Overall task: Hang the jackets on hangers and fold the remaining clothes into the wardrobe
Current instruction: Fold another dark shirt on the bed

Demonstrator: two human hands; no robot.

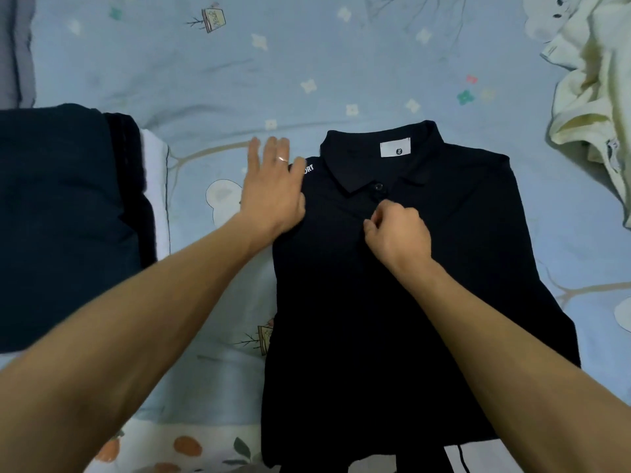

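- Black polo shirt (409, 302) lies flat, front up, on the light blue printed bedsheet (205, 80), a little right of centre; collar toward 12 o'clock, hem running off the frame at 6.
- White neck label (395, 148) shows inside the collar; white lettering ending "ORT" (308, 169) at the shirt's left shoulder.
- Left hand (273, 186): fingers straight and spread, palm down, pressing the shirt's left shoulder edge, fingertips lying over onto the sheet. Blurred. A ring (282, 159) on one finger.
- Right hand (397, 230): fingers curled tight, pinching the shirt's placket just below the collar button (378, 187).
- Shirt's left edge runs fairly straight from the shoulder toward 6; right edge flares out toward 4 o'clock.
- Stack of folded dark clothes (58, 227) at 9 o'clock, with a white layer (155, 186) showing along its right edge; a strip of bare sheet lies between stack and shirt.
- Crumpled cream garment (594, 97) at 2 o'clock, just off the shirt's right shoulder.
- Open sheet from 10 to 1 o'clock, beyond the collar.
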